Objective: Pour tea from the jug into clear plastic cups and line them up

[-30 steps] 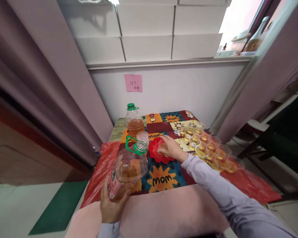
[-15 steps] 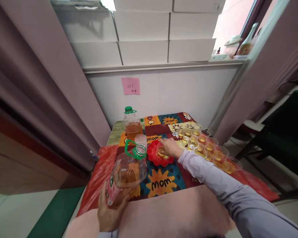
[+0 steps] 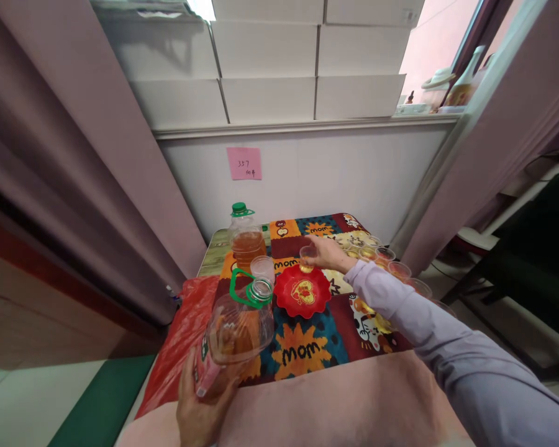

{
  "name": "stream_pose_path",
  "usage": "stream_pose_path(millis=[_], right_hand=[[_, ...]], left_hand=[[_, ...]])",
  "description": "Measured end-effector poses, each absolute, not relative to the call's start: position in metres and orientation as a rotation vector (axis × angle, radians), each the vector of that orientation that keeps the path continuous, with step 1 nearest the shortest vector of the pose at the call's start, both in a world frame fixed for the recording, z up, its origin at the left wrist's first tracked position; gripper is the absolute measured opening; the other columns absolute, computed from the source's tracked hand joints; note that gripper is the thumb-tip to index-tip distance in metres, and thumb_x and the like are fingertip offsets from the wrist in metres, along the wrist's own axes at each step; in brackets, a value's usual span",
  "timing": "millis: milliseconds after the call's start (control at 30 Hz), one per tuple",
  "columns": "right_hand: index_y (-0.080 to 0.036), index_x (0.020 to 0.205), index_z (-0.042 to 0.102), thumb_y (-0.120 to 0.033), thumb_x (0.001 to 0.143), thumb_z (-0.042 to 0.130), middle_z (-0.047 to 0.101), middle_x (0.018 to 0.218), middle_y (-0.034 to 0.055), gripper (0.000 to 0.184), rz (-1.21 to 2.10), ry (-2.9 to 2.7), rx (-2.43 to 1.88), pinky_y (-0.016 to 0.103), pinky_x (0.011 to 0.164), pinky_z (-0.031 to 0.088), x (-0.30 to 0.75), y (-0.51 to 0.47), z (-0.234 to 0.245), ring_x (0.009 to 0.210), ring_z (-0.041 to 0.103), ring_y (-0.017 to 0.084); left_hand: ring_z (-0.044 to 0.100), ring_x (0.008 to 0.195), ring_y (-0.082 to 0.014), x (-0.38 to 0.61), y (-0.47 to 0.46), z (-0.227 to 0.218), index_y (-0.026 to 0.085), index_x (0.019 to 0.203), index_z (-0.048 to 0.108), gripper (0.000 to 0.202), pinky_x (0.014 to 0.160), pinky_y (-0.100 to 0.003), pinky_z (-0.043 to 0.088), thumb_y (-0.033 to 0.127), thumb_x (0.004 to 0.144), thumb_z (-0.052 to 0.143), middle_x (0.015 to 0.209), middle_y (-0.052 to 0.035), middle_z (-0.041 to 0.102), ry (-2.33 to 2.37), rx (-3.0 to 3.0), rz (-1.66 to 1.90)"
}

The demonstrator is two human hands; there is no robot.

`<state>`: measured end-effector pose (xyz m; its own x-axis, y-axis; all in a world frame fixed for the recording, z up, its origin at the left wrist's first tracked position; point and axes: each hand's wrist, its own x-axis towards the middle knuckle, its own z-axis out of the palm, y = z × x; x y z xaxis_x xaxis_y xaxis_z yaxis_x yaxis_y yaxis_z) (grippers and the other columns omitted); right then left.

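Observation:
My left hand (image 3: 202,397) is wrapped round the lower part of a large clear plastic jug (image 3: 240,329), which has a green handle, no cap on its mouth and amber liquid inside. The jug leans slightly to the right. My right hand (image 3: 328,253) grips a small clear plastic cup (image 3: 307,261) with a little yellowish liquid in it. That cup is held over the back rim of a red scalloped plate (image 3: 284,292) printed with a gold heart. Behind the jug's mouth stand clear stacked cups (image 3: 262,267).
A second jug (image 3: 249,248) with a green cap stands at the back left. Several filled cups (image 3: 399,269) crowd the right side, partly hidden by my sleeve. A patterned cloth (image 3: 298,351) covers the table; red plastic sheeting (image 3: 177,335) hangs at the left edge.
My right hand has lifted the small cup off the middle of the red plate and moved it back to the rim, uncovering the gold heart. My left hand stays on the jug.

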<state>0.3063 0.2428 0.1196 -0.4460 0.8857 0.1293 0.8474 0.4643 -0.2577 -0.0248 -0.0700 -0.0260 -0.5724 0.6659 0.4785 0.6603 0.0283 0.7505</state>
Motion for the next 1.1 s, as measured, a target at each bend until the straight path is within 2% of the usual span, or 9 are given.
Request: stream_pose_path(millis=[133,300,500,667,767,933,1100], right_hand=[[-0.015,0.163,0.052,-0.039,0.094,0.079,0.076,0.144,0.0203,0.078,0.163,-2.411,-1.603,0.042,0.107,0.053,0.322,0.276,0.125,0.132,0.072,0.036],[-0.013,0.161,0.052,-0.039,0.096,0.073,0.075,0.143,0.0231,0.072,0.114,-2.365,-1.767,0.043,0.109,0.049,0.332,0.302,0.109,0.134,0.070,0.037],[-0.014,0.155,0.055,-0.041,0.099,0.068,0.077,0.139,0.0235,0.063,0.097,-2.331,-1.913,0.053,0.121,0.036,0.334,0.316,0.081,0.134,0.069,0.037],[-0.013,0.152,0.057,-0.039,0.096,0.074,0.076,0.140,0.0257,0.065,0.087,-2.328,-1.976,0.057,0.126,0.028,0.339,0.320,0.067,0.136,0.067,0.038],[-0.013,0.152,0.057,-0.040,0.095,0.077,0.076,0.139,0.0261,0.067,0.087,-2.322,-2.000,0.058,0.126,0.027,0.341,0.322,0.063,0.136,0.068,0.039],[-0.016,0.150,0.059,-0.044,0.096,0.077,0.078,0.137,0.0248,0.064,0.095,-2.302,-2.017,0.059,0.125,0.027,0.340,0.326,0.060,0.134,0.069,0.039],[-0.015,0.144,0.064,-0.044,0.093,0.080,0.080,0.130,0.0248,0.061,0.094,-2.263,-2.007,0.057,0.121,0.032,0.340,0.320,0.060,0.129,0.072,0.040]], left_hand=[[0.065,0.143,-0.0417,-0.030,-0.070,-0.031,0.021,0.163,0.052,0.108,0.121,-0.057,0.054,0.070,0.074,0.088,0.158,-0.0190,0.065,2.279,1.541,1.608],[0.068,0.140,-0.0414,-0.035,-0.070,-0.037,0.023,0.164,0.050,0.107,0.118,-0.058,0.057,0.064,0.074,0.091,0.157,-0.0183,0.066,2.252,1.609,1.600],[0.068,0.137,-0.0428,-0.036,-0.068,-0.044,0.026,0.163,0.053,0.104,0.114,-0.059,0.059,0.074,0.076,0.085,0.154,-0.0156,0.068,2.295,1.637,1.663],[0.068,0.138,-0.0414,-0.037,-0.071,-0.044,0.027,0.168,0.049,0.103,0.114,-0.057,0.060,0.070,0.081,0.084,0.157,-0.0149,0.066,2.324,1.694,1.598],[0.069,0.136,-0.0418,-0.035,-0.071,-0.044,0.025,0.168,0.048,0.105,0.112,-0.057,0.061,0.073,0.081,0.082,0.155,-0.0162,0.067,2.321,1.723,1.635],[0.064,0.143,-0.0423,-0.028,-0.073,-0.038,0.024,0.168,0.047,0.105,0.120,-0.058,0.055,0.076,0.083,0.079,0.159,-0.0173,0.065,2.331,1.641,1.608],[0.064,0.144,-0.0431,-0.032,-0.073,-0.041,0.024,0.168,0.047,0.108,0.119,-0.059,0.056,0.073,0.079,0.085,0.160,-0.0184,0.064,2.308,1.635,1.599]])
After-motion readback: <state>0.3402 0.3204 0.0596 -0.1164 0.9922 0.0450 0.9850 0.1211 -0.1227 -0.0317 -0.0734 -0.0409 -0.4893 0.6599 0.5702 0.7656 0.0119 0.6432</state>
